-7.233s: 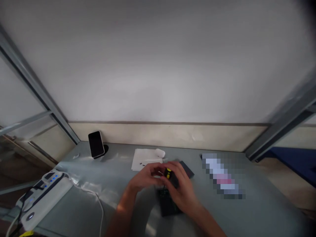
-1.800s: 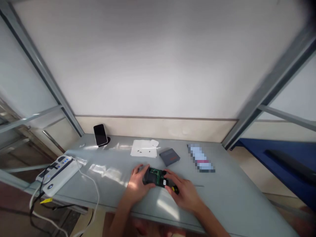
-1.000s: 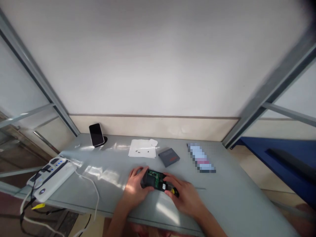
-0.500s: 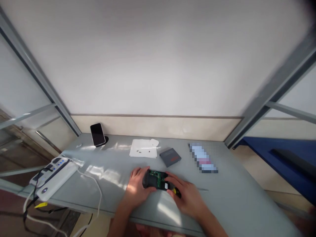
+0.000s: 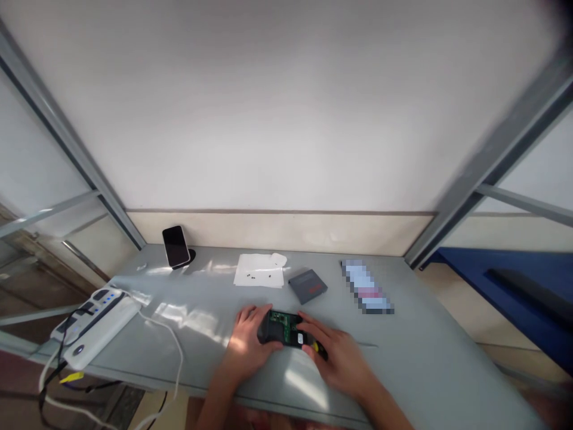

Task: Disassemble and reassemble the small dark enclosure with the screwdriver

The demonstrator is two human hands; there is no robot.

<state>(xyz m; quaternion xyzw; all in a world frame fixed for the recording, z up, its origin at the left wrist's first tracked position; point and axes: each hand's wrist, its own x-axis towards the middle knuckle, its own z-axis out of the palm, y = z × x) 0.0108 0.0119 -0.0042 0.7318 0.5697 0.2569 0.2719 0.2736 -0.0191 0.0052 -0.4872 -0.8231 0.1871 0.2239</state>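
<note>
Left hand [image 5: 247,340] clasps the opened black device [image 5: 278,328] over the desk's [image 5: 201,352] near middle; right hand [image 5: 338,356], holding a yellow-and-black tool [image 5: 319,350], touches the device's right end — apparently steadying it, next needing firm support.

The left hand [image 5: 248,337] hides one end of the opened black electronic device [image 5: 285,328], and the right hand [image 5: 338,357] covers part of the black-and-yellow tool [image 5: 320,350]. Pixelation masks an elongated object [image 5: 367,288]; dark specks [image 5: 253,277] on the white paper [image 5: 262,264] are too small to identify.
</note>
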